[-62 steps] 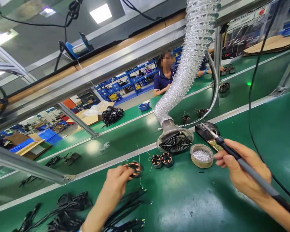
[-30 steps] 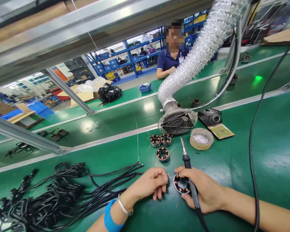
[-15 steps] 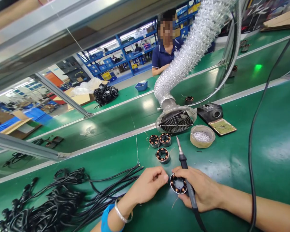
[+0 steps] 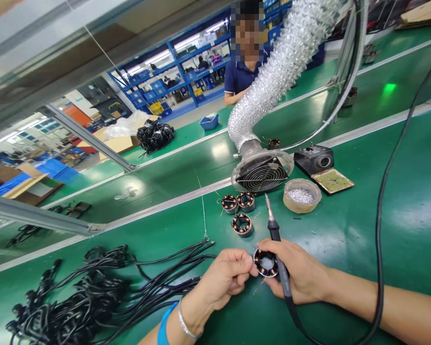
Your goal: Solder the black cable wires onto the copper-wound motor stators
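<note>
My right hand (image 4: pixel 303 273) is closed around a soldering iron (image 4: pixel 275 231), its tip pointing away from me, and also grips a round motor stator (image 4: pixel 258 269) with copper windings. Thin wire ends stick out below the stator. At the stator's left edge, my left hand (image 4: pixel 224 278) is closed in a pinch; whatever lies between its fingertips is too small to make out. Farther back on the green bench stand three more stators, one in front (image 4: pixel 242 226), one at left (image 4: pixel 229 205) and one at right (image 4: pixel 246 202).
Black cables (image 4: pixel 72 297) lie heaped at left. A fume extractor (image 4: pixel 262 173) hangs from a silver duct (image 4: pixel 262 103). Right of it are a tub of metal bits (image 4: pixel 301 206), an iron holder (image 4: pixel 314 157) and a sponge tray (image 4: pixel 333 181). Across the bench is a person (image 4: pixel 242 79).
My left hand has come slightly right, and its fingers have closed into a pinch at the stator's edge. My right hand keeps its hold on the iron and stator. The view has shifted slightly.
</note>
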`<state>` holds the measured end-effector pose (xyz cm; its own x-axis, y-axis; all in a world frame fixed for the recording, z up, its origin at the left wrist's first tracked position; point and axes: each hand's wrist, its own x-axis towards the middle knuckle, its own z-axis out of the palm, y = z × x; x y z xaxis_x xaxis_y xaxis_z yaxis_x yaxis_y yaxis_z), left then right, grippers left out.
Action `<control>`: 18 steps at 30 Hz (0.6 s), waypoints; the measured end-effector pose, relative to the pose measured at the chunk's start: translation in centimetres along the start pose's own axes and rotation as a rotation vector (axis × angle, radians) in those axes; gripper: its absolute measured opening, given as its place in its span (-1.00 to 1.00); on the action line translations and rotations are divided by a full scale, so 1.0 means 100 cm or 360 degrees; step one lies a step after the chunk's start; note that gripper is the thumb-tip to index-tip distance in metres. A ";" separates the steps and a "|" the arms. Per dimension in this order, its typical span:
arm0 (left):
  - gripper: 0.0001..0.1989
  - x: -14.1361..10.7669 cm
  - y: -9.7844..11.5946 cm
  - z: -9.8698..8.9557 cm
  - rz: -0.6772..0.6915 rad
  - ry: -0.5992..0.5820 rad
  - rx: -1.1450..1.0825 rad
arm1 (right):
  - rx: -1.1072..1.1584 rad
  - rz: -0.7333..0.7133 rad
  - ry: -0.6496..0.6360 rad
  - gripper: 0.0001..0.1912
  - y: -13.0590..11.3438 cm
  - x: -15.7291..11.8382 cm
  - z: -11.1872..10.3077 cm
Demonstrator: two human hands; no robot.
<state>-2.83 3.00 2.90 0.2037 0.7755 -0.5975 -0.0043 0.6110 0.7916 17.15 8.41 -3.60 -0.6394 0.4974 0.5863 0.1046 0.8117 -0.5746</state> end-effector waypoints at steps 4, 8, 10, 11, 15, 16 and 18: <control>-0.53 -0.016 -0.009 0.003 0.0193 0.0137 0.0535 | 0.0008 -0.0019 0.0007 -0.38 -0.002 0.000 -0.001; -0.62 -0.030 -0.020 0.004 0.0218 0.0222 0.0924 | 0.0025 0.0001 0.0006 -0.38 -0.004 0.000 0.000; -0.59 -0.029 -0.024 0.007 0.0292 0.0254 0.0761 | 0.0023 0.0007 0.0011 -0.41 -0.004 0.000 0.000; -0.57 -0.027 -0.026 0.009 0.0257 0.0226 0.0593 | 0.0017 0.0005 0.0016 -0.43 -0.003 0.000 0.001; -0.48 -0.022 -0.024 0.010 -0.0039 -0.0056 0.0114 | -0.0003 -0.0011 0.0039 -0.44 -0.002 -0.002 0.002; -0.48 -0.022 -0.019 0.007 -0.0040 -0.0139 0.0167 | -0.0001 -0.0019 0.0040 -0.43 -0.002 -0.002 0.002; -0.49 -0.021 -0.006 -0.002 0.0011 -0.0216 0.0335 | -0.0004 -0.0028 0.0045 -0.41 -0.002 -0.002 0.002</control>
<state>-3.46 1.07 3.63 0.3342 0.7426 -0.5805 0.1952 0.5480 0.8134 17.09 8.07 -3.76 -0.6194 0.4916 0.6121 0.0955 0.8211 -0.5628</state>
